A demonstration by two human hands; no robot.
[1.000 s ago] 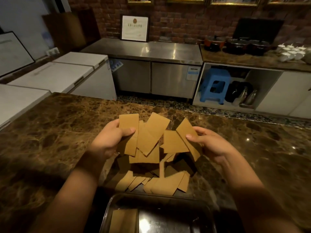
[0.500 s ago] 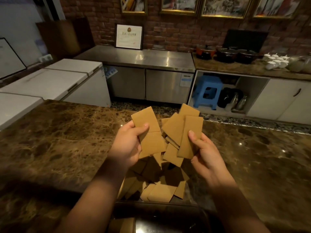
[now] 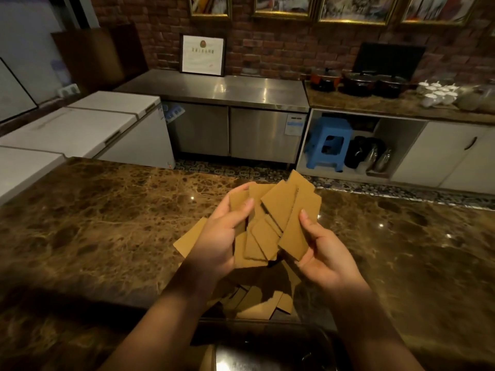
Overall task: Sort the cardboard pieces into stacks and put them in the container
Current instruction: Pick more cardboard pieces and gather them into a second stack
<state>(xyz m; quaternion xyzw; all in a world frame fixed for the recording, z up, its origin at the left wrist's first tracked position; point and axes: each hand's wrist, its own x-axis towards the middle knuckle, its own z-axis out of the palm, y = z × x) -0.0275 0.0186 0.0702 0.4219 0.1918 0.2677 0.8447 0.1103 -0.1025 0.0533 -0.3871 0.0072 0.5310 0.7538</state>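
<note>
A loose bunch of brown cardboard pieces (image 3: 270, 226) is held above the marble counter between both hands. My left hand (image 3: 217, 242) grips its left side, thumb on top of a piece. My right hand (image 3: 324, 253) grips the right side, thumb pressed on a long piece. Several more cardboard pieces (image 3: 257, 301) lie on the counter below, partly hidden by my arms. The metal container (image 3: 267, 352) shows at the bottom edge, its inside mostly hidden in the dark.
The brown marble counter (image 3: 107, 223) stretches left and right of the pile. Beyond its far edge are white chest freezers (image 3: 88, 129), a steel cabinet (image 3: 235, 108) and a blue stool (image 3: 329, 140).
Both hands have drawn closer together, squeezing the spread-out pieces into a tighter bunch. The view has tilted upward, so the container sits lower in frame.
</note>
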